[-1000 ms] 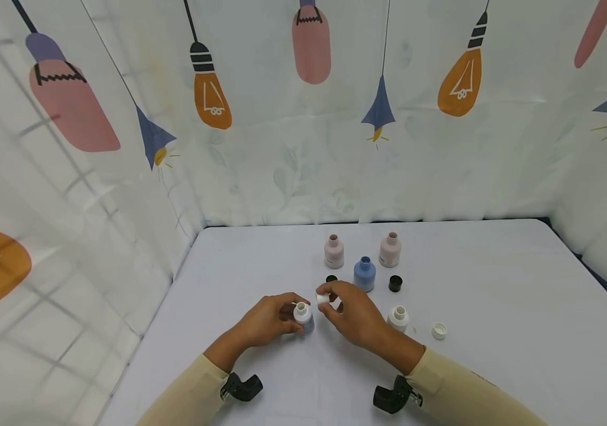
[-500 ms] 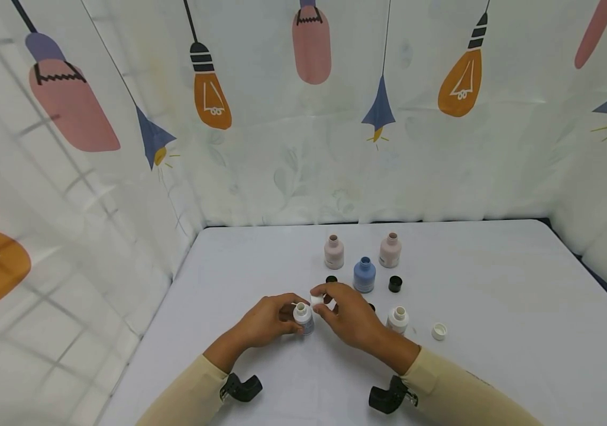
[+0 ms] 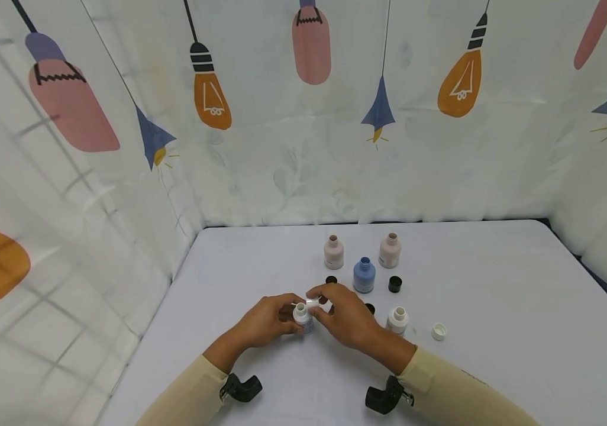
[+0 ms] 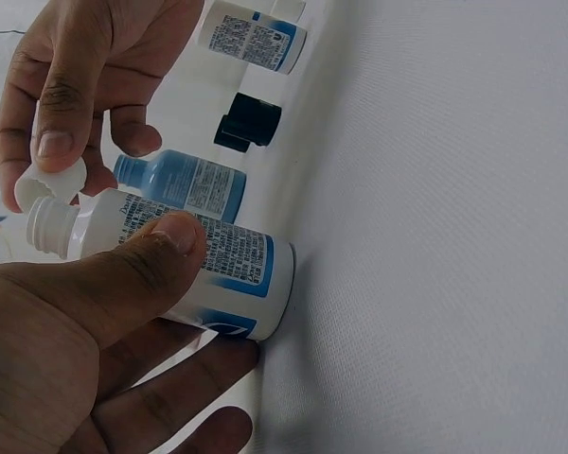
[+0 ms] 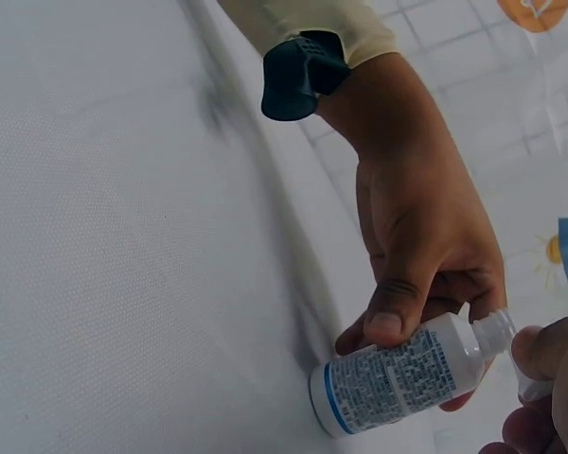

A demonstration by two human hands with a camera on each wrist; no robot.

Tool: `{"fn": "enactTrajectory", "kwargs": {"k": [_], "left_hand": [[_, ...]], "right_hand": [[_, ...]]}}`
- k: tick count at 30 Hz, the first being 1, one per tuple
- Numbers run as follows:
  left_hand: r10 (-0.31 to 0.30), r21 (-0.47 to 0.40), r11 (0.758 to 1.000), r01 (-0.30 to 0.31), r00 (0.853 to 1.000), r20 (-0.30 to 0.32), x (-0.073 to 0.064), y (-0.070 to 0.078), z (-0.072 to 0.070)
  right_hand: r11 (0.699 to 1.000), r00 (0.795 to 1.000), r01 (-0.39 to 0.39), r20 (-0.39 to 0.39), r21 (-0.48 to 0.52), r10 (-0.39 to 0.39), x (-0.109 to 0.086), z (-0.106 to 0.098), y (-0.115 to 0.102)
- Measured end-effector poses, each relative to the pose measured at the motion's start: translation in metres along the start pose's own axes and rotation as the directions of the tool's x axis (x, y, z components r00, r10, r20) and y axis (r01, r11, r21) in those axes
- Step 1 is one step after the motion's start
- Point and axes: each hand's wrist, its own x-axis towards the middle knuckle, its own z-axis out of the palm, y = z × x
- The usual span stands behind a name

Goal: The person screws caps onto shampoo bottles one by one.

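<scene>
An uncapped white bottle [image 3: 304, 326] with a printed blue-and-white label stands on the table, pinched between my left hand's [image 3: 265, 321] thumb and fingers. Its threaded neck shows bare in the left wrist view. My right hand [image 3: 347, 316] pinches a white screw cap [image 4: 53, 185] between thumb and fingers, tilted beside the bottle's mouth. In the head view the cap is just right of the neck; whether they touch I cannot tell. The right thumb partly covers the cap in the right wrist view.
Behind my hands stand two pale pink bottles [image 3: 333, 253] and an open blue bottle [image 3: 364, 276]. Black caps [image 3: 395, 284] lie around them. A second open white bottle [image 3: 396, 322] is beside my right wrist, with a loose white cap [image 3: 439, 331] to its right.
My right hand has moved left with the white cap, bringing it close to the neck of the white bottle. The left hand and its bottle have stayed in place.
</scene>
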Motion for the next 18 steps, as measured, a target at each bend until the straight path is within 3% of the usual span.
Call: {"fn": "enactTrajectory", "kwargs": {"k": [18], "left_hand": [[-0.016, -0.016, 1.000, 0.016, 1.000, 0.017, 0.0001, 0.0010, -0.0001]], "right_hand": [[0.999, 0.998, 0.035, 0.044, -0.039, -0.034, 0.0042, 0.0000, -0.0059]]}}
